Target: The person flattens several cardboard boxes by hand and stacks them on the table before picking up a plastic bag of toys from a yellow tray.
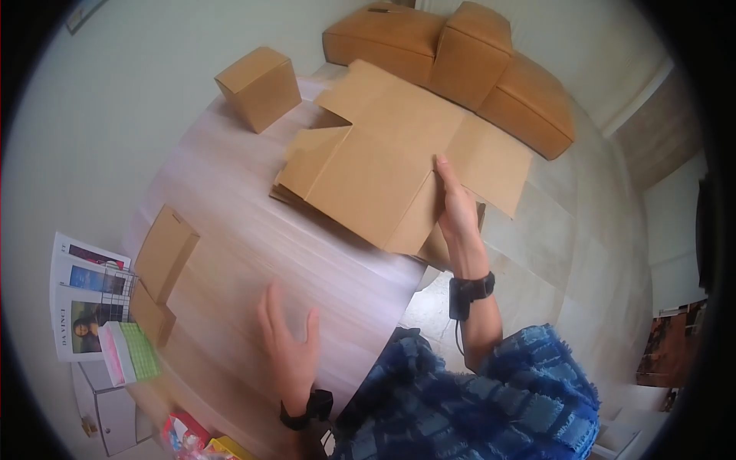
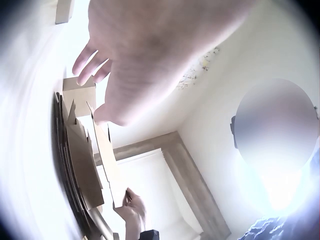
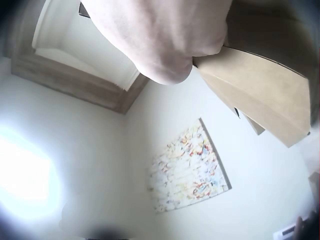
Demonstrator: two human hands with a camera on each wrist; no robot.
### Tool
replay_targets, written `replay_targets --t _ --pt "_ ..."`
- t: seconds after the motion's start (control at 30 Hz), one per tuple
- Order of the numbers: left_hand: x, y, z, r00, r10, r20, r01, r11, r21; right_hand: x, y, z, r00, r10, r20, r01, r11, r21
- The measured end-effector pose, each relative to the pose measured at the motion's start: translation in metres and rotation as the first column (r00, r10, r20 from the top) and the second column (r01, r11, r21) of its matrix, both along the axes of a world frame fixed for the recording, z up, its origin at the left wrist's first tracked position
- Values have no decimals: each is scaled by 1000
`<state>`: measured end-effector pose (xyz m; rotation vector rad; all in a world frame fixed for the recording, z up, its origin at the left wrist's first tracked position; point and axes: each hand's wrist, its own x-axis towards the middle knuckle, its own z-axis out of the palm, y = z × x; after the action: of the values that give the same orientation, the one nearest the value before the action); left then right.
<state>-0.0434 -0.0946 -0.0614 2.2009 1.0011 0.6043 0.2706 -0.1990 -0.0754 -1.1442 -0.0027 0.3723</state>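
Observation:
My right hand (image 1: 460, 215) grips the near right edge of a flattened cardboard box (image 1: 383, 169), its thumb lying on the upper face. In the left wrist view the held cardboard (image 2: 106, 150) stands apart from a stack of flattened cardboard (image 2: 80, 160) on the table. Its creased flaps (image 3: 260, 92) stretch out beyond the right hand in the right wrist view. Over the near part of the table is my left hand (image 1: 291, 349), fingers extended and thumb spread, holding nothing.
A folded cardboard box (image 1: 268, 88) stands at the table's far end. Along the left side are another cardboard box (image 1: 167, 253), art prints (image 1: 88, 307), a green checked item (image 1: 134, 351) and red packaging (image 1: 184, 433). Brown padded seats (image 1: 471, 65) stand beyond the pale wooden table (image 1: 222, 192).

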Motion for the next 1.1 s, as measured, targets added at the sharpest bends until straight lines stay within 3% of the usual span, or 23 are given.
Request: replay_targets --t 0.2,0.3,0.4,0.5,0.6,0.7,0.77,0.83,0.93,0.97,1.1 --pt "25 -8 -8 969 -246 -1 246 967 74 26 -7 -19 997 68 -28 -72 984 -161" --pt "53 -6 -12 881 -458 -123 473 831 294 32 -6 -29 997 69 27 -61 974 -218" --pt "93 -5 -16 801 -578 -157 591 721 361 36 -5 -29 993 118 17 -113 978 -178" --pt "126 -3 -28 788 -591 -172 607 700 377 33 -3 -26 989 146 37 -137 973 -184" --pt "144 -1 -42 801 -579 -150 589 721 365 41 -16 -39 963 266 -39 -268 934 -235" --pt "151 2 -48 798 -559 -227 603 723 339 7 -42 -21 948 256 190 -148 881 -450" --pt "153 5 -49 797 -548 -252 603 719 346 -8 -52 -17 905 275 325 -7 773 -635" --pt "155 5 -51 813 -532 -236 581 724 371 -32 -58 27 855 344 389 139 569 -810" --pt "158 4 -57 824 -516 -232 565 720 404 -45 -46 53 702 439 561 258 577 -775" --pt "159 5 -58 830 -508 -231 556 718 418 -43 -42 51 562 529 635 347 547 -762" --pt "158 9 -50 817 -542 -194 575 746 337 -40 -8 75 398 712 578 250 522 -815"
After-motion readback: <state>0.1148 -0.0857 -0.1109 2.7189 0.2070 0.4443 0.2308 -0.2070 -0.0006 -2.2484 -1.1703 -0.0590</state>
